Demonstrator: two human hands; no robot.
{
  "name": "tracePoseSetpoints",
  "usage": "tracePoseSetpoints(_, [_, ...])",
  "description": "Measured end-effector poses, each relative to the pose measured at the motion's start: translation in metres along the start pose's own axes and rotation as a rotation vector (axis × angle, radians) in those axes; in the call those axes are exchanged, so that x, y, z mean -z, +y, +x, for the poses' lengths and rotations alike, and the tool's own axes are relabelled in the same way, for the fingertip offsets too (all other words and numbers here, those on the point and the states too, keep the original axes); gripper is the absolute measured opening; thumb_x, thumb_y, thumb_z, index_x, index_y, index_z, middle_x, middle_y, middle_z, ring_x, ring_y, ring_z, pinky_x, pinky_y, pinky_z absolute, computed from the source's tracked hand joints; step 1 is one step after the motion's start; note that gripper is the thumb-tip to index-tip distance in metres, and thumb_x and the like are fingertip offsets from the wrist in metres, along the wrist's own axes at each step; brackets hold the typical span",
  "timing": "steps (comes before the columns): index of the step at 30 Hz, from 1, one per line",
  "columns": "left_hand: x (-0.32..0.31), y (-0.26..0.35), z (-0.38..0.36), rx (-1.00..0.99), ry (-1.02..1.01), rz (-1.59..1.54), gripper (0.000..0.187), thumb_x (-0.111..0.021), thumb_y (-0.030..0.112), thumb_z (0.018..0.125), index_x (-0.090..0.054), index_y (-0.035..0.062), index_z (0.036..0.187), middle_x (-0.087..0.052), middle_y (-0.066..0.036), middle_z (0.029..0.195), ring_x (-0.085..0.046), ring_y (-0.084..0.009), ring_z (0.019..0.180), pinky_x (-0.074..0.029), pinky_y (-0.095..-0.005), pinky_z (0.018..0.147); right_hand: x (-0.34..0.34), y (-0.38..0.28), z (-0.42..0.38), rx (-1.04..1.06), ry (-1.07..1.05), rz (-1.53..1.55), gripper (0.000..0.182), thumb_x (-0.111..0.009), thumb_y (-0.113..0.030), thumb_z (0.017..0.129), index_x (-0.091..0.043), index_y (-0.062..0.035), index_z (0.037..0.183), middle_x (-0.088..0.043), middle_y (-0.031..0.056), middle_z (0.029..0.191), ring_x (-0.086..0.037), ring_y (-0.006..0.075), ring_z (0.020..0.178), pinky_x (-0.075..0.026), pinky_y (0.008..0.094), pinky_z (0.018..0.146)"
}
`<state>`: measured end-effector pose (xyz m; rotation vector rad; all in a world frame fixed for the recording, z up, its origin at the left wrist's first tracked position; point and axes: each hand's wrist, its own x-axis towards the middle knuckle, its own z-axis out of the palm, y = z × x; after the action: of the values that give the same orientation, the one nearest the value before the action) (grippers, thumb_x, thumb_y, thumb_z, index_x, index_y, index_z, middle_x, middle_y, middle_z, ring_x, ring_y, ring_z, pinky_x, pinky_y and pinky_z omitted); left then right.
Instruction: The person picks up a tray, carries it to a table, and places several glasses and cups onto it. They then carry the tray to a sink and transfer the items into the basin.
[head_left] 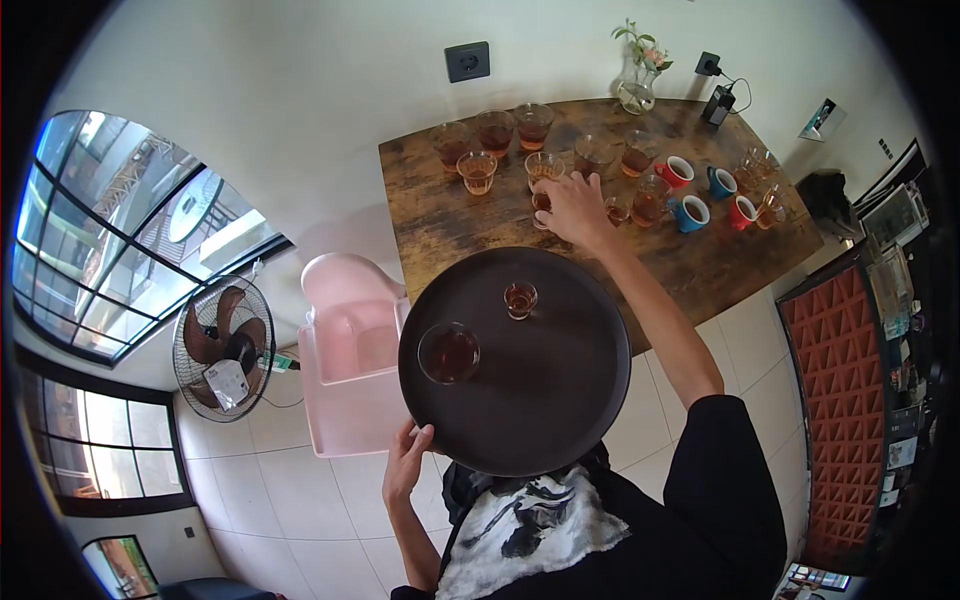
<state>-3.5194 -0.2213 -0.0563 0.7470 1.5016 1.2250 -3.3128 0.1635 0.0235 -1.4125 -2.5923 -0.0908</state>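
Note:
My left hand [407, 458] grips the near left rim of a round dark brown tray [540, 400], its thumb on top. On the tray stand a larger glass of dark amber drink [449, 354] and a small glass [520, 299] with a similar drink. My right hand [575, 208] reaches over the wooden table [440, 225], its fingers closed around a small glass [541, 208] that they partly cover. Just behind it is a glass of lighter drink [545, 170]. Another small glass [616, 210] stands right of the hand.
Several glasses of dark drink [495, 132] line the table's back left. Red cups [678, 171] and blue cups [692, 213] stand at the right. A flower vase [636, 95] is at the back. A pink high chair [350, 350] and a fan [225, 347] are on the left.

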Motion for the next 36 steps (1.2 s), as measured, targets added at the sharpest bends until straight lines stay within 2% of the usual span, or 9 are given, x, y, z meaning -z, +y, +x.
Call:
tracePoseSetpoints(3, [0.005,-0.003,-0.001,0.044,-0.161,0.011,0.04,-0.058,0.025,0.099,-0.054,-0.0012,0.129,-0.069,-0.011,0.099,-0.067,-0.0176,0.08,-0.053,-0.03,0.075,0.008,0.005,0.001,-0.02,-0.098,0.124,0.042,-0.074,-0.03,0.078,-0.065,-0.0137,0.116,-0.065,0.0109,0.104,-0.055,0.0284,0.11,-0.033,0.0447,0.094])
tracePoseSetpoints(5, [0.001,0.0,-0.005,0.073,-0.214,-0.021,0.038,-0.059,0.024,0.098,-0.055,-0.0017,0.126,-0.069,-0.012,0.099,-0.068,-0.0186,0.081,-0.053,-0.0301,0.075,0.016,0.005,-0.006,0.018,0.075,0.146,0.037,-0.074,-0.028,0.078,-0.066,-0.0131,0.111,-0.066,0.0094,0.101,-0.055,0.0276,0.109,-0.034,0.0445,0.094])
tracePoseSetpoints(9, [-0.007,-0.007,-0.009,0.175,-0.349,-0.065,0.036,-0.059,0.024,0.098,-0.056,-0.0021,0.122,-0.07,-0.013,0.098,-0.07,-0.0208,0.084,-0.053,-0.0297,0.076,0.069,-0.006,-0.04,-0.021,0.068,0.19,0.034,-0.074,-0.028,0.077,-0.066,-0.0124,0.107,-0.065,0.0073,0.099,-0.055,0.0263,0.107,-0.033,0.0437,0.094])
tracePoseSetpoints(14, [0.003,-0.012,-0.005,0.16,-0.535,-0.014,0.034,-0.058,0.025,0.098,-0.059,-0.0044,0.115,-0.071,-0.012,0.093,-0.07,-0.0212,0.086,-0.053,-0.0311,0.078,0.092,-0.019,-0.101,0.12,-0.02,0.245,0.033,-0.075,-0.03,0.077,-0.067,-0.0136,0.105,-0.062,0.006,0.093,-0.055,0.0233,0.1,-0.034,0.0412,0.09])
tracePoseSetpoints(23, [0.024,0.009,0.033,-0.064,-0.033,0.062,0.04,-0.043,0.034,0.104,-0.061,-0.0016,0.108,-0.071,-0.011,0.08,-0.069,-0.0196,0.076,-0.052,-0.0303,0.067,0.054,-0.055,-0.161,0.287,-0.083,0.199,0.042,-0.079,-0.03,0.074,-0.063,-0.0158,0.111,-0.06,0.0041,0.09,-0.054,0.0195,0.095,-0.035,0.0383,0.087])
tracePoseSetpoints(27, [0.014,0.01,0.048,-0.107,0.087,0.096,0.035,-0.049,0.033,0.102,-0.063,0.002,0.106,-0.068,-0.006,0.081,-0.063,-0.0129,0.07,-0.05,-0.0262,0.064,0.069,-0.044,-0.154,0.215,-0.246,0.366,0.047,-0.072,-0.036,0.081,-0.06,-0.0158,0.122,-0.061,0.0058,0.1,-0.056,0.0224,0.099,-0.036,0.039,0.09])
tracePoseSetpoints(28, [0.003,0.018,0.047,-0.093,0.126,0.045,0.029,-0.055,0.031,0.1,-0.063,0.0037,0.097,-0.063,-0.002,0.077,-0.058,-0.0095,0.067,-0.047,-0.0245,0.061,0.07,-0.038,-0.145,0.221,-0.243,0.365,0.047,-0.072,-0.036,0.081,-0.06,-0.0158,0.122,-0.061,0.0058,0.1,-0.056,0.0224,0.099,-0.036,0.039,0.09])
tracePoseSetpoints(32, [0.002,0.008,0.048,-0.112,0.102,0.003,0.028,-0.059,0.026,0.099,-0.054,0.0067,0.079,-0.054,0.002,0.068,-0.051,-0.0072,0.062,-0.044,-0.0246,0.058,0.06,0.001,-0.092,-0.013,0.167,0.256,0.05,-0.069,-0.037,0.084,-0.059,-0.0126,0.127,-0.06,0.0117,0.121,-0.051,0.0284,0.114,-0.033,0.0441,0.101])
tracePoseSetpoints(36, [0.002,0.008,0.047,-0.134,0.065,0.021,0.03,-0.059,0.025,0.099,-0.053,0.0067,0.077,-0.054,0.002,0.066,-0.052,-0.0072,0.061,-0.043,-0.0237,0.058,0.014,0.035,-0.04,0.028,0.193,0.036,0.048,-0.07,-0.033,0.083,-0.06,-0.0126,0.126,-0.061,0.0121,0.116,-0.052,0.0285,0.113,-0.035,0.044,0.096])
